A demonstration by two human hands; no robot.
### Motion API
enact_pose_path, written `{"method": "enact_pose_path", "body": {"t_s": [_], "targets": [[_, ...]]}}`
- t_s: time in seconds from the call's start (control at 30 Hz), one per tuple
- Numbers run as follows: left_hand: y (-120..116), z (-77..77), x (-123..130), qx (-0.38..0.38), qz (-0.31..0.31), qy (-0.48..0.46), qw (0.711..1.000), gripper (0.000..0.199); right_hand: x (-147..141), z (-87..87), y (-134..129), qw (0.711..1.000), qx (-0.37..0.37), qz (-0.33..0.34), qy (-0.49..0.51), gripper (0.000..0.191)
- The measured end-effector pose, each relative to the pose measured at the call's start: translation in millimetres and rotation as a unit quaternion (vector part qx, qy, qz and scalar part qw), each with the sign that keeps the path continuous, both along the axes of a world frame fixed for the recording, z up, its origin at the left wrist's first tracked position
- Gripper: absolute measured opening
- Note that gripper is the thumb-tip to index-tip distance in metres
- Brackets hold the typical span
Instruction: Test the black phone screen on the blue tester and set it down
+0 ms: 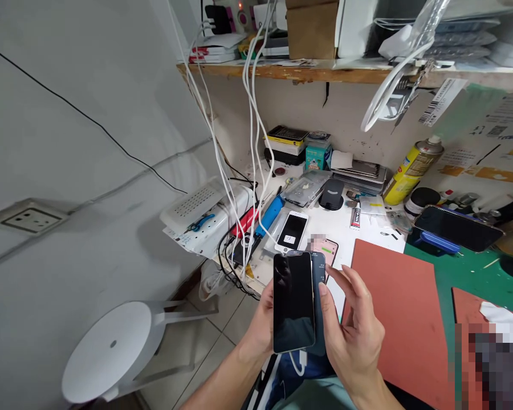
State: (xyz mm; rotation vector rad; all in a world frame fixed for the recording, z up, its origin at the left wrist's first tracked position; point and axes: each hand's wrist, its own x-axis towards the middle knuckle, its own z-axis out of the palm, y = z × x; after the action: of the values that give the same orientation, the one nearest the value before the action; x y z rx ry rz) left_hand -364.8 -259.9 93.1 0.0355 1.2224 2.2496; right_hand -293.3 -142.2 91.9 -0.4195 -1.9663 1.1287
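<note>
My left hand grips a black phone by its left edge; the screen is dark and most of the fingers are behind it. Directly behind and to the right of it is a second, dark blue-grey phone, with a white cable plug at its lower end. My right hand has its thumb and index finger at the right edge of that second phone. Beyond the phones, a white phone and a phone with a lit pink screen lie on the white tabletop.
An orange-brown mat lies right of my hands, on a green mat. A dark phone leans on a blue stand. White cables hang from the shelf. A round white stool stands at the left.
</note>
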Motion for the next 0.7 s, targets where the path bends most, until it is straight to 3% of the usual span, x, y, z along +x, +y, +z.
{"method": "enact_pose_path", "body": {"t_s": [0.13,0.3,0.47,0.7], "targets": [[-1.3,-1.8,1.0,0.0,0.009,0.014,1.0,0.037,1.3,-0.7,-1.0,1.0,0.003,-0.003,0.008,0.043],[-2.9,-8.5,-0.8,0.043,-0.042,0.023,0.998,0.037,0.5,0.3,-0.4,1.0,0.018,-0.007,0.015,0.041],[-3.4,-15.0,-3.3,0.055,-0.045,0.044,0.996,0.039,0.6,2.0,0.3,0.999,0.043,-0.013,0.024,0.039],[-1.1,-9.0,-3.3,0.055,-0.062,0.022,0.996,0.044,1.6,3.4,0.1,0.998,0.052,-0.022,0.023,0.04]]}}
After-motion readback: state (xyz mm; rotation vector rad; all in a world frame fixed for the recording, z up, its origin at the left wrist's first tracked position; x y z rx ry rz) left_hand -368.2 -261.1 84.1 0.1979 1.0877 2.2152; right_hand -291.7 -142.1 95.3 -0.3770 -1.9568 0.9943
